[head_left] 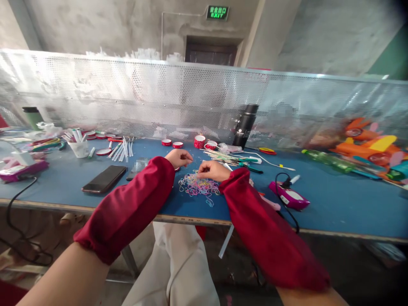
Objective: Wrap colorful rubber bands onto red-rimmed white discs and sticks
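Small pastel-coloured loops (199,187) lie in a loose pile on the blue tabletop in front of me; they are too small to tell whether they are rubber bands or clips. My right hand (216,171) is over the pile's back edge, thumb and fingertips pinched together just above the loops. Behind and left of the pile, my left hand (178,158) is raised with its fingers curled towards the thumb. Anything in either pinch is too small to make out. Dark red sleeve covers (137,191) reach from both wrists along the forearms.
A phone (104,179) lies left of my left arm. Behind stand red-rimmed tape rolls (199,141) and a black flask (245,126). Green-handled pliers (250,163) and a purple device (289,196) with a cable lie right. A perforated metal screen (153,93) closes the table's back.
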Demonstrator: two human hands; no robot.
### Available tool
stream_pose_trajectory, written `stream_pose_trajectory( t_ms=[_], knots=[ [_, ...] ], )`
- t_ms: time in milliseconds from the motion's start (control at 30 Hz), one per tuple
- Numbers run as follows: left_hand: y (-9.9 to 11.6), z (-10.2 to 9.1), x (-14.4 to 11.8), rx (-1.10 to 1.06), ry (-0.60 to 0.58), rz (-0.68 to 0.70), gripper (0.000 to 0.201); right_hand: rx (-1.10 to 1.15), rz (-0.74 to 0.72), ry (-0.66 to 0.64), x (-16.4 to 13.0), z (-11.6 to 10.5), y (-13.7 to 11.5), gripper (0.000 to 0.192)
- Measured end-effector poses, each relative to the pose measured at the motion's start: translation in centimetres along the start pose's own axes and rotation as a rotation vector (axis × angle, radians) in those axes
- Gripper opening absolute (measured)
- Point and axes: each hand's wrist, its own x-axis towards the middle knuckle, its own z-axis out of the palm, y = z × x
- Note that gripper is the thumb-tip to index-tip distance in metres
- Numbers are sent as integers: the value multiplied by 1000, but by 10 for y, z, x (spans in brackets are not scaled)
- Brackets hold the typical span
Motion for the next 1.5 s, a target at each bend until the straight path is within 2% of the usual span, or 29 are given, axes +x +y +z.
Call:
stream_pose_trajectory(
  t_ms=[167, 267, 500, 567, 633, 733, 933, 1033, 1100, 1233, 1300, 1433, 1500],
  knots=[
    [3, -1, -1, 26, 25, 18, 10, -32, -7, 104, 1, 0, 0, 30],
    [4, -1, -1, 27, 37, 23, 10, -113, -66, 105, 2, 5, -3, 32],
    [2, -2, -1, 50, 111, 24, 8, -239, -220, -138, 8, 37, -14, 52],
    [2, -3, -1, 57, 131, 31, 8, -249, -256, -185, 8, 43, -16, 47],
    [1, -3, 0, 59, 149, 43, 8, -204, -264, -210, 5, 42, -17, 35],
    [1, -3, 0, 57, 172, 51, 8, -132, -218, -188, -3, 28, -19, 29],
    [2, -4, 0, 48, 152, 39, 9, -169, -160, -163, -18, -13, -24, 35],
    [3, -3, -1, 51, 128, 40, 9, -304, -28, -171, -28, -30, -31, 46],
    [3, -3, -1, 56, 124, 31, 9, -363, 90, -226, -36, -37, -38, 50],
    [2, -3, 0, 78, 111, 22, 10, -214, 199, -462, -50, -32, -46, 33],
    [2, -3, 0, 87, 107, 25, 11, -126, 191, -511, -53, -24, -46, 29],
    [2, -2, -1, 81, 127, 25, 11, -110, 114, -314, -55, -12, -48, 25],
    [2, -2, -1, 78, 129, 22, 12, -81, 126, -340, -58, -9, -52, 26]
  ],
)
